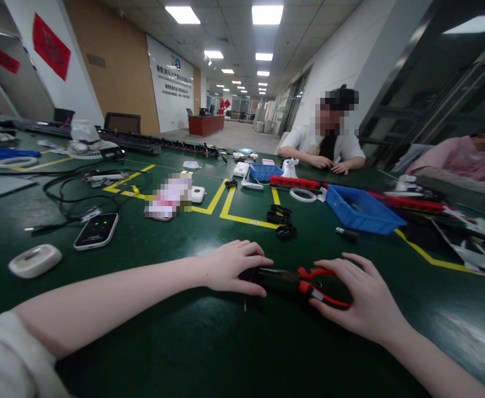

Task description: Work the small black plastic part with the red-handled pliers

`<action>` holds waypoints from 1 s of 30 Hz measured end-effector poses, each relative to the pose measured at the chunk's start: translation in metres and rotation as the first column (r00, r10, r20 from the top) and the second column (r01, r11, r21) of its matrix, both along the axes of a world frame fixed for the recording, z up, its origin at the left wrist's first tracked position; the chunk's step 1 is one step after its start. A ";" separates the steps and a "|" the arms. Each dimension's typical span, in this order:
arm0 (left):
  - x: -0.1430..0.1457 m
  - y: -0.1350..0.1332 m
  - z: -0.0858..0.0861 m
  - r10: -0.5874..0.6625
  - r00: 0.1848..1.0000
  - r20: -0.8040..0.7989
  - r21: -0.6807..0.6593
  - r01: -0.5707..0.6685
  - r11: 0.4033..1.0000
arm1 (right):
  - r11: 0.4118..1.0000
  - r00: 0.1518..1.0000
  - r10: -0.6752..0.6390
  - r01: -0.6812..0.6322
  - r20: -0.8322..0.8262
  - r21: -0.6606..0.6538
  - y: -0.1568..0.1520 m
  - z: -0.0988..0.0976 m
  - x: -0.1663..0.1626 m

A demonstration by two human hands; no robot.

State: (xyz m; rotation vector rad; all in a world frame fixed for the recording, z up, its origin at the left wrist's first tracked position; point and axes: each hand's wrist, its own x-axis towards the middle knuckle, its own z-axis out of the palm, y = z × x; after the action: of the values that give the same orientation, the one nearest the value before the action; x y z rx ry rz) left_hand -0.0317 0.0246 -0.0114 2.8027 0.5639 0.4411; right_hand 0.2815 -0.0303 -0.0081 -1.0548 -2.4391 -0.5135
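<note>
Red-handled pliers [308,279] lie on the dark green table [209,342] right in front of me. My right hand [358,298] rests over the red handles with its fingers curled around them. My left hand [236,266] lies at the pliers' jaw end, fingers bent over a small dark part that I cannot make out. A thin pin or wire [245,303] pokes out just below my left hand.
A blue bin [362,213] and small black clips [281,218] sit beyond my hands. A black device with green lights [96,230] and a white puck [35,260] lie to the left among cables. Two people sit across the table at the right.
</note>
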 end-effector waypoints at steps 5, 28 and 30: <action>0.000 0.000 0.001 0.000 1.000 -0.003 0.003 0.000 1.000 | 1.000 0.999 -0.012 0.011 -0.043 -0.014 0.000 -0.001 0.002; 0.000 0.000 -0.001 0.002 1.000 -0.003 0.001 -0.002 1.000 | 0.999 1.000 0.004 -0.005 -0.022 -0.045 -0.003 -0.001 -0.004; 0.000 0.000 -0.001 0.001 1.000 -0.008 0.003 -0.001 1.000 | 0.999 1.000 -0.002 0.001 -0.018 -0.039 -0.003 -0.002 -0.005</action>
State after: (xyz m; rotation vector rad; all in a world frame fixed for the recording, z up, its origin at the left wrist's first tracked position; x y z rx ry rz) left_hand -0.0318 0.0247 -0.0124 2.8083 0.5666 0.4319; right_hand 0.2764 -0.0332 -0.0097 -1.0723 -2.4423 -0.4566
